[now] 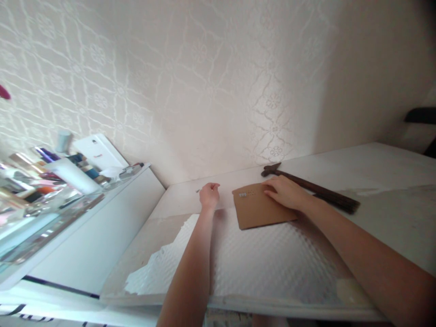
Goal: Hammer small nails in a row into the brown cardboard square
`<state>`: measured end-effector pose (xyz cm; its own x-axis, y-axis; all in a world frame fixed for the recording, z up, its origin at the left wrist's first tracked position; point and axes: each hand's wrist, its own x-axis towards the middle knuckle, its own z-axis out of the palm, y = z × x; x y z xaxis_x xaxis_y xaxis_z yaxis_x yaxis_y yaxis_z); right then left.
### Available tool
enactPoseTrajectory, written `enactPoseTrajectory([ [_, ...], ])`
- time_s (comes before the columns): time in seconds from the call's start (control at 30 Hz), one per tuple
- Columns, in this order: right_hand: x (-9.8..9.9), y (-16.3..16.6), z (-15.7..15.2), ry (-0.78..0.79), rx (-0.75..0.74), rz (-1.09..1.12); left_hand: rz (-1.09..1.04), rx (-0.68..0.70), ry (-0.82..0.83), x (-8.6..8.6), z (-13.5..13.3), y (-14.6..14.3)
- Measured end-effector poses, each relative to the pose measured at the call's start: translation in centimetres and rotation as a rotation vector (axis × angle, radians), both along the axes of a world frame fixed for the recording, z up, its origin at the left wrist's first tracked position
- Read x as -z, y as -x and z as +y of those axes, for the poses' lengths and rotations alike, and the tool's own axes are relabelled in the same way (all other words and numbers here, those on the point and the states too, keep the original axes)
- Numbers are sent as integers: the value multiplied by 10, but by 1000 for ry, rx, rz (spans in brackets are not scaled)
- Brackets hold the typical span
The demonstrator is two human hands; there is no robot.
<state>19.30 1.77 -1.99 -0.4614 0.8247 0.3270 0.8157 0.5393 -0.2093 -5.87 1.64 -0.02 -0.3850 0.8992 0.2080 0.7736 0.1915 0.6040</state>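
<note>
A flat brown board (264, 211), perhaps cardboard, lies on the tabletop over the edge of a white textured sheet (272, 259). Near its top left edge are a small silvery patch and several tiny dots. My right hand (282, 190) grips the board's far right edge, thumb on top and the other fingers partly hidden. My left hand (209, 195) is apart from the board, to its left, with the fingers curled together; whatever they hold is too small to make out. A tiny dark object (197, 191) shows just left of that hand. Behind my right hand lies a hammer (320, 190), its head toward the wall.
At the left stands a white drawer unit (132, 227) topped with many small bottles and tubes, a clear tray and a white box (101, 152). A patterned wall (211, 91) rises behind the table. Something black (420, 115) juts in at the far right.
</note>
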Motion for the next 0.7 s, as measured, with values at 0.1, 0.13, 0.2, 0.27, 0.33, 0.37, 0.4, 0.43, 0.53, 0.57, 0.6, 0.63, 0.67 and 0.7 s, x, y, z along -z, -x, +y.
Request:
enactPoseTrajectory([
  [0.1, 0, 0, 0, -9, 5, -9, -27, 37, 14, 4, 3, 1],
  [0.13, 0, 0, 0, -13, 7, -14, -35, 49, 14, 5, 5, 1],
  [0.2, 0, 0, 0, -17, 0, -24, -44, 69, 4, 7, 6, 2],
  [0.27, 1, 0, 0, -20, -9, -26, -45, 78, -8, 7, 6, 3],
  [0.33, 1, 0, 1, -22, -14, -24, -47, 77, -9, 7, 6, 3],
  [0.37, 1, 0, 1, -22, -14, -23, -50, 76, -9, 7, 6, 3],
  [0.4, 1, 0, 1, -22, -13, -21, -52, 75, -11, 6, 6, 2],
  [0.43, 1, 1, 1, -20, -13, -21, -55, 73, -17, 6, 6, 2],
  [0.53, 0, 1, 1, -9, -12, -19, -84, 75, -48, 7, 7, 2],
  [0.57, 0, 1, 0, -7, -8, -16, -100, 78, -59, 8, 7, 2],
  [0.6, 0, 1, 0, -6, -2, -13, -120, 85, -72, 9, 7, 3],
  [0.63, -1, 1, -1, -7, 2, -11, -140, 94, -84, 9, 8, 3],
  [0.67, -1, 1, -1, -9, 2, -11, -159, 103, -95, 10, 8, 3],
  [0.7, -1, 1, -1, -10, -1, -12, -175, 110, -105, 11, 8, 3],
])
